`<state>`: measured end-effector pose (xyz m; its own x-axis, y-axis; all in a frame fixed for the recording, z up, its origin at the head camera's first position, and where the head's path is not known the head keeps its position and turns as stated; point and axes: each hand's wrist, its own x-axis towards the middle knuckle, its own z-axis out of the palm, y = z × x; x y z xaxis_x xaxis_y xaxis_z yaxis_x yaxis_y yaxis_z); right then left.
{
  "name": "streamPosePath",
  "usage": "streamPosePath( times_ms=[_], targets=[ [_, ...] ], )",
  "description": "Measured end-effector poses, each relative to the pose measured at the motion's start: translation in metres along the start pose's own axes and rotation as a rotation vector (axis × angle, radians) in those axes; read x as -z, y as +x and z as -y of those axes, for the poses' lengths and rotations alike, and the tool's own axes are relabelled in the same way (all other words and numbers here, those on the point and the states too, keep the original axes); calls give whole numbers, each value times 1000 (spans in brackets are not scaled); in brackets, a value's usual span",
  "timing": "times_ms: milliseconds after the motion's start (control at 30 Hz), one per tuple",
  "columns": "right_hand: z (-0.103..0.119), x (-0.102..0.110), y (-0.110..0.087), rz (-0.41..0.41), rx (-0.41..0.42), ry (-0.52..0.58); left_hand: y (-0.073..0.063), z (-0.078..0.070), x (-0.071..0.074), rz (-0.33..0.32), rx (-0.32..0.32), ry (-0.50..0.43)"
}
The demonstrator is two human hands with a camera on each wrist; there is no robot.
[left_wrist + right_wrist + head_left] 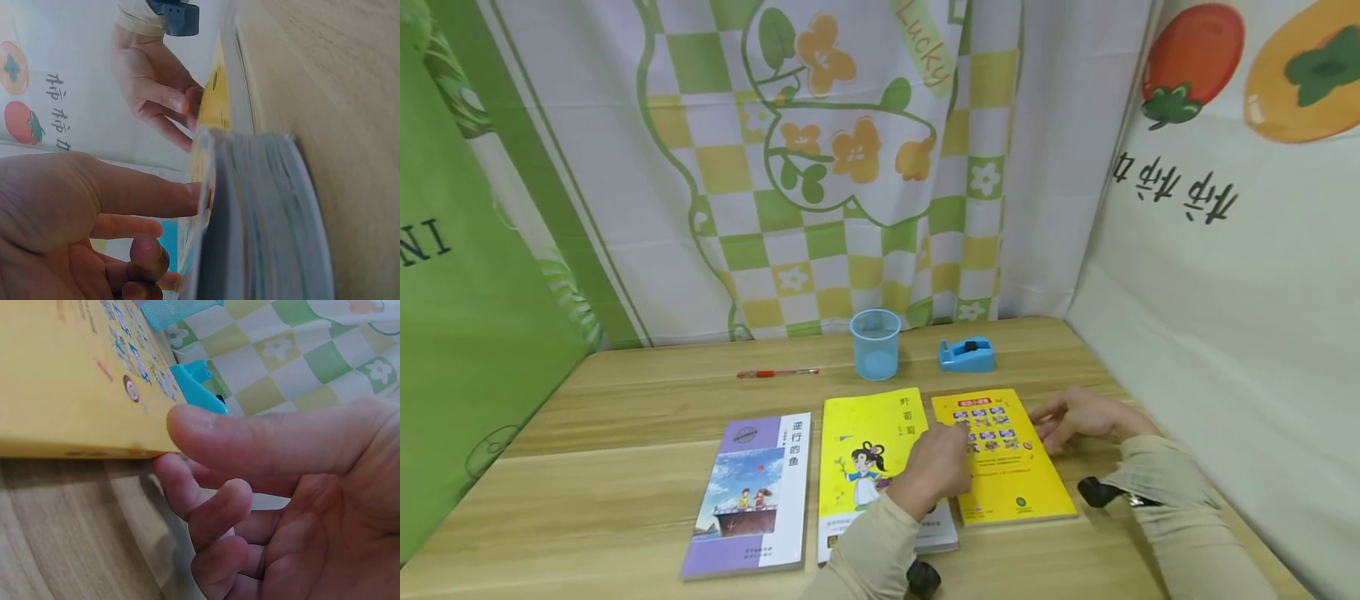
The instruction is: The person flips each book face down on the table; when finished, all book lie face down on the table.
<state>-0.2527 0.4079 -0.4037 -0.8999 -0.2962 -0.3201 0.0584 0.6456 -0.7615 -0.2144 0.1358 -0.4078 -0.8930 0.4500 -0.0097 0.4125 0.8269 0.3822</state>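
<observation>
A yellow paperback book [1015, 467] with small pictures on its cover lies on the right of the table. My right hand [1086, 417] is at its right edge; in the right wrist view a fingertip [172, 464] meets that edge, and the thumb is near the cover. My left hand [936, 467] is above the gap between this book and a second yellow book [865, 450] with a cartoon girl. In the left wrist view its thumb [156, 194] reaches the thick book's [269, 206] upper edge, while the other fingers are loosely bent.
A purple and white book [748, 496] lies on the left. Behind the books are a red pen [777, 373], a blue mesh cup [876, 346] and a blue tape dispenser [967, 356]. Printed curtains enclose the wooden table [587, 467] at the back and sides.
</observation>
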Motion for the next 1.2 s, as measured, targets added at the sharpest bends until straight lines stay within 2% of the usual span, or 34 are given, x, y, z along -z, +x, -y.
streamPosePath(
  times_ms=[200, 300, 433, 600, 867, 1033, 1200],
  targets=[
    [-2, 6, -1, 82, 39, 128, 0, 1, 2, 7, -4, -19],
    [-2, 11, -4, 110, 93, 174, 1, 1, 2, 26, -2, -34],
    [-1, 18, -9, 122, 184, 240, 3, 2, 2, 57, 13, -108],
    [0, 23, -13, 173, 302, 338, 4, 5, 1, 87, 29, -243],
    [2, 20, -11, 293, 470, 396, 2, 3, 0, 122, -32, -459],
    [9, 18, -12, 335, 500, 389, 1, 0, 0, 136, -1, -606],
    [19, 14, -15, 295, 481, 312, 2, -1, 1, 170, 18, -835]
  ],
)
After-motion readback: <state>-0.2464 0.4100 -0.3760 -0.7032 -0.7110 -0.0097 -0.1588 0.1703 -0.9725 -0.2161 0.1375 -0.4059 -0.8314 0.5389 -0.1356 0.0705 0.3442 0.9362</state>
